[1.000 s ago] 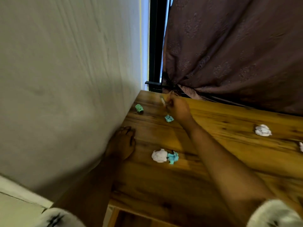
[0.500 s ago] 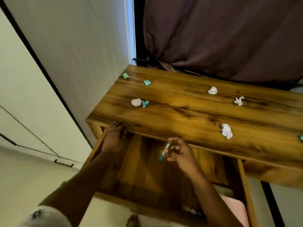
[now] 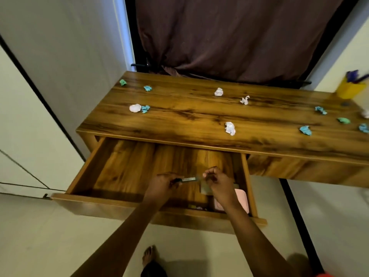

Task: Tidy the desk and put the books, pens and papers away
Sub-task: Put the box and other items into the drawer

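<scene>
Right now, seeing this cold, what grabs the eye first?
The drawer pulled wide open at the left of the desk, with the left hand and right hand holding a pen between them above it. Next, the crumpled paper balls, white and teal, scattered across the desk top, and a yellow pen holder at its far right corner.

Quantities: one desk (image 3: 199, 118) carrying five white paper balls (image 3: 230, 128), five blue paper balls (image 3: 305, 130), two green paper balls (image 3: 123, 82) and one yellow cup (image 3: 348, 89); one pen (image 3: 188, 179); one open drawer (image 3: 87, 166).
</scene>
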A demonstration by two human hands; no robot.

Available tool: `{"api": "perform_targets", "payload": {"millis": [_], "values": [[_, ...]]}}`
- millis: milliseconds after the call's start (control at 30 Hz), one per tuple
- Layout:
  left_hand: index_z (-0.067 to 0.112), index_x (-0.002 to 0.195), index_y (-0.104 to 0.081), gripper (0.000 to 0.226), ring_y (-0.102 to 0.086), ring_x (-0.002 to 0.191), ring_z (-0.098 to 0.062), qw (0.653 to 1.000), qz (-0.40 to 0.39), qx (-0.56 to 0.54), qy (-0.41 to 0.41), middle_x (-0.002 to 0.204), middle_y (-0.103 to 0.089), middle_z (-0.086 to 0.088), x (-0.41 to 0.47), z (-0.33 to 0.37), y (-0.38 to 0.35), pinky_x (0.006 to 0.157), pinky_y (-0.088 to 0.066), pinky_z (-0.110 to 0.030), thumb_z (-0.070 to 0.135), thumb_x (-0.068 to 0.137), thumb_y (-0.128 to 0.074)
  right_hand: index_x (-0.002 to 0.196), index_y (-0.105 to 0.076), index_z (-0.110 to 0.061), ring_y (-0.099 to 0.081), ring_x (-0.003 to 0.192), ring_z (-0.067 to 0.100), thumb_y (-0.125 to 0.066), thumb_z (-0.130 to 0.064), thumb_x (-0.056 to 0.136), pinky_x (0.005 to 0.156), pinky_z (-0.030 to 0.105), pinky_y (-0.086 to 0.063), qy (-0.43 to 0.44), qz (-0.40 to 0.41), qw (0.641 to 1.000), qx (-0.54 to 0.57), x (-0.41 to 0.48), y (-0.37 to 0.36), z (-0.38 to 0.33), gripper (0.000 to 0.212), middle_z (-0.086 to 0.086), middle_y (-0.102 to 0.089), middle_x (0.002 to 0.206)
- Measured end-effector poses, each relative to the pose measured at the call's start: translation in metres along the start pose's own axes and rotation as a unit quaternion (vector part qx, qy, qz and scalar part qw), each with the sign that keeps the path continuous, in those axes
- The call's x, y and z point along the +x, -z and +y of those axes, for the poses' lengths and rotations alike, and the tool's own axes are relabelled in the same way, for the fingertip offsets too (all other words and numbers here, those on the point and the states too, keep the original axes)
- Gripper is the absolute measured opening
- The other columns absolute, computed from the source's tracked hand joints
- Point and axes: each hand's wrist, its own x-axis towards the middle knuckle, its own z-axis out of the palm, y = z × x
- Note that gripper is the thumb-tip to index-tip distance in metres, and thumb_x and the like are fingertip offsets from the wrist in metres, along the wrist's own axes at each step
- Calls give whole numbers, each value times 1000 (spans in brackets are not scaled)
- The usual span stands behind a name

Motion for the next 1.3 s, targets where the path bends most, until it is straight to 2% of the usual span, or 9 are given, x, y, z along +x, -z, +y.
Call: {"api": "perform_targets", "payload": {"millis": [33, 100, 167, 400, 733, 933, 1100, 1200, 1300], "values": [[27, 114, -66, 25, -61, 96, -5, 999, -31, 13, 8, 112, -66, 9, 4, 1, -3, 83, -53, -25, 24, 89, -62, 109, -61, -19, -60, 106, 18, -55, -26, 93, 85, 28, -49, 19, 25, 992, -125, -4, 11, 11, 19, 0, -67, 110], [26, 117, -64, 26, -59, 101, -8, 994, -93, 63, 15, 116, -65, 6, 16, 3, -11, 85, -48, -20, 25, 91, -60, 124, -54, -23, -51, 119, 21, -47, -32, 95, 102, 37, -39, 11, 55, 933, -357, -16, 29, 35, 31, 0, -61, 124], [24, 119, -63, 28, -58, 105, -12, 983, -137, 126, 2, 119, -63, 3, 28, 4, -21, 84, -41, -19, 23, 92, -58, 134, -45, -23, -40, 131, 21, -40, -35, 96, 109, 41, -28, -8, 47, 898, -438, -27, 40, 58, 40, 1, -51, 138], [19, 122, -61, 31, -53, 117, -24, 946, -253, 200, 18, 128, -58, -8, 49, -10, -60, 100, -42, -34, 25, 91, -57, 147, -28, -22, -5, 147, 16, -31, -39, 98, 117, 42, -13, -3, 9, 918, -396, -32, 44, 79, 51, -3, -26, 155], [22, 120, -60, 32, -51, 121, -23, 935, -309, 168, 35, 132, -55, -7, 47, -23, -77, 105, -40, -39, 26, 88, -61, 145, -30, -20, -3, 147, 15, -31, -38, 98, 118, 40, -9, -8, 14, 923, -385, -32, 43, 80, 51, -2, -27, 155], [23, 111, -69, 23, -50, 122, -18, 933, -348, 94, 15, 131, -57, 2, 46, -16, -81, 106, -36, -31, 21, 90, -60, 145, -31, -20, -5, 147, 15, -31, -40, 97, 118, 40, -10, -10, 20, 925, -380, -31, 43, 82, 51, -2, -28, 154], [25, 114, -67, 24, -51, 120, -17, 952, -297, -12, 72, 132, -56, 3, 42, -20, -76, 106, -38, -33, 28, 94, -55, 145, -33, -18, -11, 146, 17, -33, -39, 98, 118, 40, -12, -14, 33, 934, -357, -33, 41, 79, 52, 2, -30, 154], [19, 112, -68, 24, -55, 115, -15, 943, -328, -20, 58, 125, -62, -1, 40, -18, -73, 103, -42, -33, 14, 93, -54, 144, -35, -17, -13, 146, 18, -27, -43, 93, 117, 40, -13, -10, 39, 935, -352, -35, 41, 81, 57, 3, -30, 153], [26, 121, -62, 29, -53, 120, -17, 961, -273, -21, 46, 132, -57, 2, 41, -17, -69, 105, -42, -37, 20, 95, -51, 144, -34, -17, -12, 146, 17, -20, -45, 90, 117, 40, -12, -15, 34, 936, -351, -35, 44, 79, 63, 3, -29, 154]]}}
